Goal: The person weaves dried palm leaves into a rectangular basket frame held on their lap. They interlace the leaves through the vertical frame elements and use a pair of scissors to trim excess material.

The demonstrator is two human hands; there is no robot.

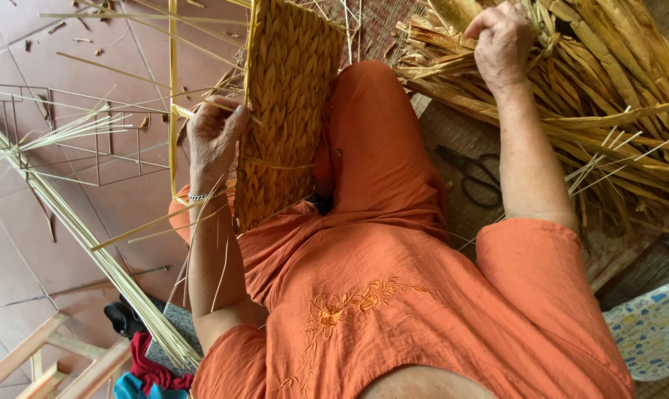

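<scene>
Two hands work apart: the left hand (213, 137) steadies a flat rectangular panel of braided golden-brown fibre (290, 96), which stands on edge against the person's orange-clad knee (371, 133), so the leg props it up. The fingers of this hand are curled shut on the panel's near edge, pinching a few thin pale strands against it, probably to keep loose ends from slipping. To the right of the panel, beyond the knee, the right hand (504, 44) reaches into a heap of dried tan stalks (608, 96). Its fingers are bent down and closed around some stalks, the tips buried among them. A pair of black scissors (476, 174) lies on the woven mat (453, 133) between the panel and the heap, within easy reach. Left of the panel, a thin wire frame (69, 133) rests on the reddish floor tiles (24, 222), and a long bundle of pale yellow strips (91, 244) slants across the floor.
</scene>
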